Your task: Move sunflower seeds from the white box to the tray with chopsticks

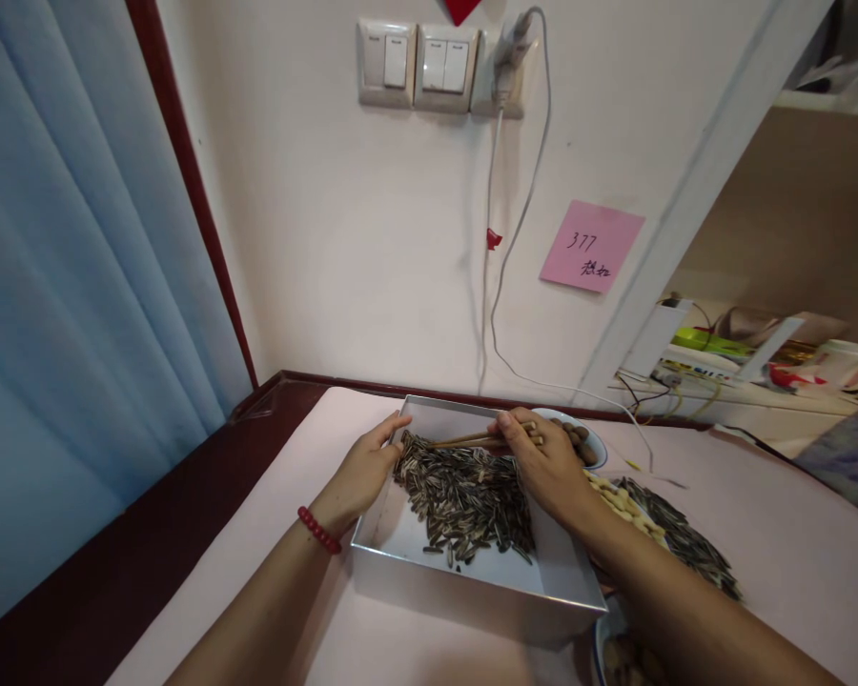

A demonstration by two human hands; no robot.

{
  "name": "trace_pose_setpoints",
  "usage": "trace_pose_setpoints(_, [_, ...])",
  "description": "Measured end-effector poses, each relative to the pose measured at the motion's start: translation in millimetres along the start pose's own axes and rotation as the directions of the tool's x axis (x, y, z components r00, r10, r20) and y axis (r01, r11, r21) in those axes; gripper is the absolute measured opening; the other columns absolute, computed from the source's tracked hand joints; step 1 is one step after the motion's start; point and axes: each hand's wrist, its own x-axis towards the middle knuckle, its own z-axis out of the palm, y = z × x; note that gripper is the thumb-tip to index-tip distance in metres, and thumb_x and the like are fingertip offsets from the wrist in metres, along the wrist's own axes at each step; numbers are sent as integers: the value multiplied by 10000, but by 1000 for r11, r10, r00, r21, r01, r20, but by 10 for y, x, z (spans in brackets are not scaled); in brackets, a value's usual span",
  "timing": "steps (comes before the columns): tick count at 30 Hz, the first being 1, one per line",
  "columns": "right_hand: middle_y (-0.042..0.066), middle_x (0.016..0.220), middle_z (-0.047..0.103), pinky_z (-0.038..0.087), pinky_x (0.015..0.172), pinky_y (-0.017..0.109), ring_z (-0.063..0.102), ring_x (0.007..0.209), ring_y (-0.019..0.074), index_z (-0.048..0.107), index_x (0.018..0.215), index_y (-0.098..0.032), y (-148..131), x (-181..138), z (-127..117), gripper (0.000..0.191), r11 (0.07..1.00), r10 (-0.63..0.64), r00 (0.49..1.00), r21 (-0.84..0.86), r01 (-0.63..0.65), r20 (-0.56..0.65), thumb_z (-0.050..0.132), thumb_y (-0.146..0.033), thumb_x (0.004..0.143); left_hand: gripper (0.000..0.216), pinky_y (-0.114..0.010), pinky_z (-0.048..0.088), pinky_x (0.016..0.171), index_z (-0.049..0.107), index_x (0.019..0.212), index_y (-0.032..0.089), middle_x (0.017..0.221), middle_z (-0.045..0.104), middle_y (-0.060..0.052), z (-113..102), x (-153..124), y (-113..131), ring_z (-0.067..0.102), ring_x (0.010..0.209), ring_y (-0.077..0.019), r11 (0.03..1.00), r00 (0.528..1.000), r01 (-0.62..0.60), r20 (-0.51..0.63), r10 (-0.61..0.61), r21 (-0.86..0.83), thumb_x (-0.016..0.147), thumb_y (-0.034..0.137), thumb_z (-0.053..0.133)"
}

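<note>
A white rectangular box sits on the pink table and holds a heap of striped sunflower seeds. My left hand rests on the box's left wall, fingers lying against it, a red bead bracelet on the wrist. My right hand is closed on a pair of wooden chopsticks whose tips lie over the seeds near the left hand. Behind the right hand stands a white bowl with brown nuts.
To the right lie a plate with pale peanuts and more sunflower seeds. A bowl rim shows under my right forearm. A white cable hangs from the wall socket. A cluttered shelf is at the right, a blue curtain at the left.
</note>
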Motion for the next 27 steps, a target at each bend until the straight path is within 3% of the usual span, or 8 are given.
trace_pose_setpoints(5, [37,767,620,494,667,299,580,722,163,629,874,-167,-24,-28,-53,408,1000,1,1000,1,-1,-9,443,-530,871,492,-389,162,1139,540,1272,197,1446,410,-38,0,-9,18,265,1381,-214,999,1000,7,14,-7,-32,786,202,468])
trace_pose_setpoints(14, [23,736,598,480,667,280,561,715,152,601,764,-184,-74,33,111,386,999,-13,999,-42,15,36,444,-520,871,500,-384,160,1137,520,1286,173,1475,359,-55,2,16,14,252,1385,-213,999,1000,10,27,-9,-38,789,198,467])
trace_pose_setpoints(22, [20,734,607,482,661,281,569,706,154,607,833,-184,-51,-6,-21,388,1000,-1,1000,-21,1,29,429,-525,878,483,-378,155,1139,529,1276,193,1471,368,-40,7,-1,32,249,1387,-200,999,999,27,23,-26,-36,799,185,457])
trace_pose_setpoints(27, [14,739,609,480,659,279,568,701,151,601,800,-196,-69,14,49,377,999,-2,999,-42,4,53,431,-523,877,483,-386,167,1138,534,1270,180,1475,357,-54,7,-7,59,249,1387,-210,999,1000,15,18,-15,-38,792,191,468])
